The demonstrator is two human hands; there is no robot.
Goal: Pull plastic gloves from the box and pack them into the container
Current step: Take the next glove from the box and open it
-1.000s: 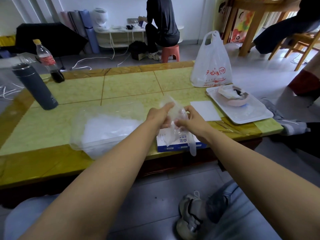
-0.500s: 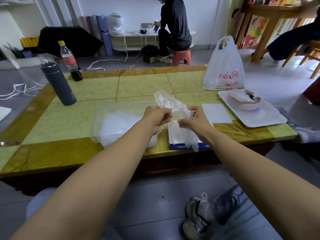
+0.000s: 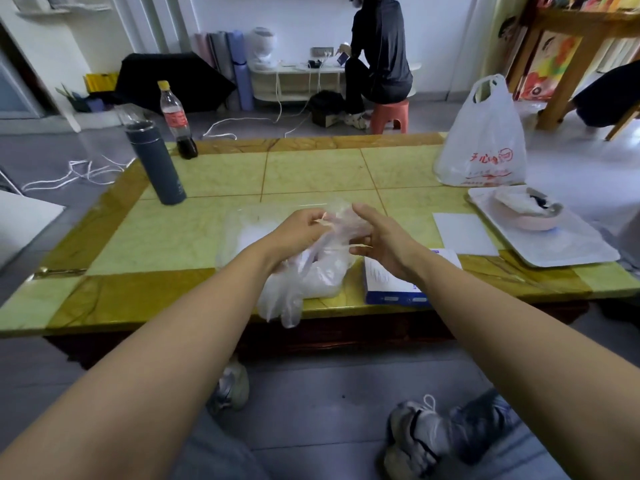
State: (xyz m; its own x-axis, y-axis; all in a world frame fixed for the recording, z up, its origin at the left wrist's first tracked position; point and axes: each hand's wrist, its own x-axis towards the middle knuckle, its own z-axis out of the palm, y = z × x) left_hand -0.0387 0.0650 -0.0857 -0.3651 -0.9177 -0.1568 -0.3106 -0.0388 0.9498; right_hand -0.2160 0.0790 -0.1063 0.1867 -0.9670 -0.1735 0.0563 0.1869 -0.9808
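Note:
A clear plastic glove (image 3: 341,223) is bunched between my hands above the clear plastic container (image 3: 239,230), and its loose end hangs down past the table's front edge. My left hand (image 3: 303,232) pinches the glove at its top. My right hand (image 3: 381,242) is beside it with fingers straightened, touching the bunched plastic. The container holds a pile of white gloves (image 3: 325,282). The blue and white glove box (image 3: 398,289) lies flat just right of the container, partly under my right wrist.
On the yellow-green table (image 3: 311,171) stand a dark flask (image 3: 157,164) and a cola bottle (image 3: 176,123) at the back left. At the right are a white plastic bag (image 3: 485,143), a white tray (image 3: 568,251) holding a pink bowl, and a white sheet (image 3: 464,233). People sit behind.
Both hands have moved left from above the box to over the container, taking the glove along. My right hand's fingers have loosened from their pinch and straightened.

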